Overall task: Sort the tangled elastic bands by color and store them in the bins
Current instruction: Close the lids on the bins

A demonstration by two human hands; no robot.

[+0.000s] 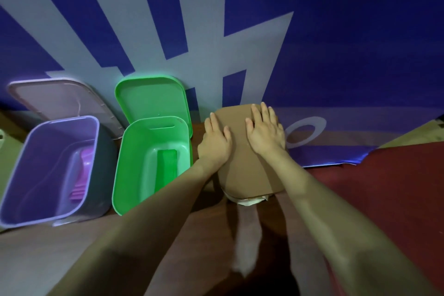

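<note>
Both hands lie flat on a brown lid [242, 166] that covers a pale bin; only the bin's front rim [247, 200] shows beneath it. My left hand [215, 143] presses the lid's left edge with straight fingers. My right hand [265, 132] presses the far right part, fingers spread. To the left stands an open green bin [134, 190] holding a folded green band [165, 170]. Farther left, an open purple bin [31, 202] holds pink-purple bands [83, 180].
A green lid [151, 101] and a greyish-purple lid [62, 101] lean against the blue-and-grey banner wall [336, 43] behind their bins. A dark red cloth [384, 194] lies at the right. The bins stand on a brown surface [72, 243].
</note>
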